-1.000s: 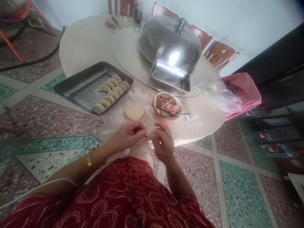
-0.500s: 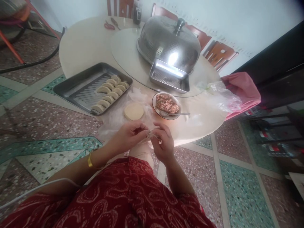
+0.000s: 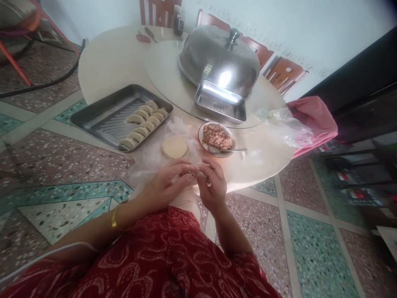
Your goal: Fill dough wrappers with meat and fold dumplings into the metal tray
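Observation:
Just in front of the table edge, my left hand (image 3: 169,182) and my right hand (image 3: 213,182) meet, both with fingers pinched on a small dumpling (image 3: 200,174). Most of the dumpling is hidden behind the fingers. Beyond my left hand lies a stack of round dough wrappers (image 3: 174,147) on a crumpled plastic bag (image 3: 145,159). A bowl (image 3: 200,142) of minced meat filling (image 3: 217,136) stands past my right hand, with a spoon (image 3: 238,149) resting in it. To the left, a dark metal tray (image 3: 99,120) bears several folded dumplings (image 3: 145,120) in rows.
A large perforated metal dome cover (image 3: 214,54) sits on the glass turntable (image 3: 164,70), with a small metal tray (image 3: 221,105) leaning near it. At the right are a clear plastic bag (image 3: 290,126) and a pink cloth (image 3: 319,124). Red scissors (image 3: 142,38) lie far back.
My left hand's fingers have shifted right and closed in over the dumpling, nearer my right hand. My right hand stays almost in place. The things on the table have not moved.

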`<state>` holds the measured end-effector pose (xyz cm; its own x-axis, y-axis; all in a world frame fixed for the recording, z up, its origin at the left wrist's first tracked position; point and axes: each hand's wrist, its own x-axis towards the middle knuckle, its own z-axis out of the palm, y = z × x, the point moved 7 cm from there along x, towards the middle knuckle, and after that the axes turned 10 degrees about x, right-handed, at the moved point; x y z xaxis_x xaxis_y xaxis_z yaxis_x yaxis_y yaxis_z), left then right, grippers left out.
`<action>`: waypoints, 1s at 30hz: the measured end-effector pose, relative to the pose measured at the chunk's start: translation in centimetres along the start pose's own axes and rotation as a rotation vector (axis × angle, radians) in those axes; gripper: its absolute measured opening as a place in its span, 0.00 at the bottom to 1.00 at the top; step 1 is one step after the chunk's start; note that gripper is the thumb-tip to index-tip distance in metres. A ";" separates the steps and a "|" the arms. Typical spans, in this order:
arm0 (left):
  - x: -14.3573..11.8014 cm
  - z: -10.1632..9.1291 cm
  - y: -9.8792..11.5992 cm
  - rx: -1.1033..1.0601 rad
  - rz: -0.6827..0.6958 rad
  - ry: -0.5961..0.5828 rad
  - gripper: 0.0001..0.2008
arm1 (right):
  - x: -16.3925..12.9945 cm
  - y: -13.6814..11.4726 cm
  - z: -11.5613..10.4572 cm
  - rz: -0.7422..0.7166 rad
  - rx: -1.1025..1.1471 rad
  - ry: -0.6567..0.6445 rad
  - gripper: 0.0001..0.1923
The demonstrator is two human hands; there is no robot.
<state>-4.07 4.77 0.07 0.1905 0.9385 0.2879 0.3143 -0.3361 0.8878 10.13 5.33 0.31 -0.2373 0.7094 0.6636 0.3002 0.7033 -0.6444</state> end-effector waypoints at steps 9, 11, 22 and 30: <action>-0.5 -0.8 -0.4 0.303 0.060 0.231 0.08 | -0.4 0.1 0.0 0.023 0.017 0.040 0.08; -0.4 -0.9 -0.1 0.346 0.122 0.249 0.05 | -0.3 -0.1 0.1 0.014 0.013 0.043 0.08; -0.4 -1.0 0.8 0.426 0.274 0.320 0.04 | 0.0 0.0 0.3 0.036 0.078 0.080 0.08; -0.5 -0.9 0.8 0.424 0.372 0.375 0.02 | 0.4 -0.2 0.5 0.044 0.117 0.080 0.09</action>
<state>-4.77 4.05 0.98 0.0454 0.6923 0.7202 0.6423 -0.5724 0.5097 9.54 5.51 0.53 -0.1507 0.7367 0.6592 0.1982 0.6758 -0.7099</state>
